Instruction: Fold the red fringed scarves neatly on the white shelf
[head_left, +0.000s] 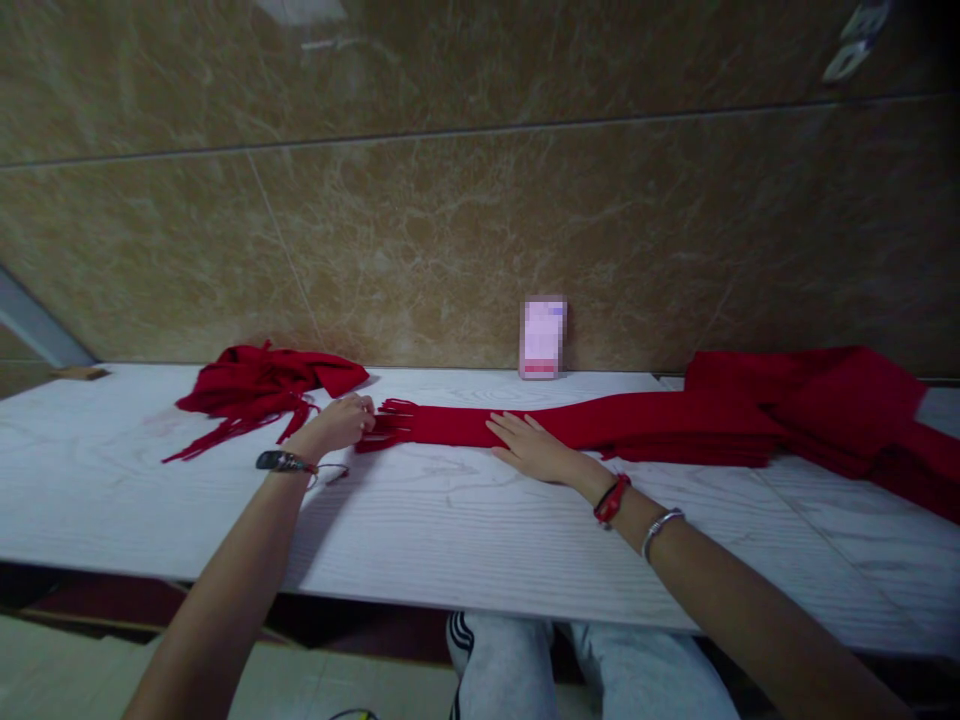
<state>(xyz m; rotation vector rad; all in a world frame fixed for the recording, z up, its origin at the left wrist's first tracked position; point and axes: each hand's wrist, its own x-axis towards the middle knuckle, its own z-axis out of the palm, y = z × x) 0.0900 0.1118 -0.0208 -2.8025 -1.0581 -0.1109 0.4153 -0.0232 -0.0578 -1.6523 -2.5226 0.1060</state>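
A red scarf [450, 425] lies flat and lengthwise along the white table, its fringe toward the left. At that fringe, my left hand [341, 422] has its fingers closed around some strands. My right hand [534, 447] rests on the scarf's middle with the fingers stretched out and the palm down. Farther right, the scarf runs over a folded stack of red cloth [690, 430]. A crumpled red scarf with loose fringe [270, 380] sits just beyond my left hand.
A phone-like object [543, 338], blurred out, leans upright on the brown marbled wall [420, 230]. More red cloth [840, 410] is heaped at the right end of the white table [420, 540]. A small wooden block [79, 373] lies at the far left.
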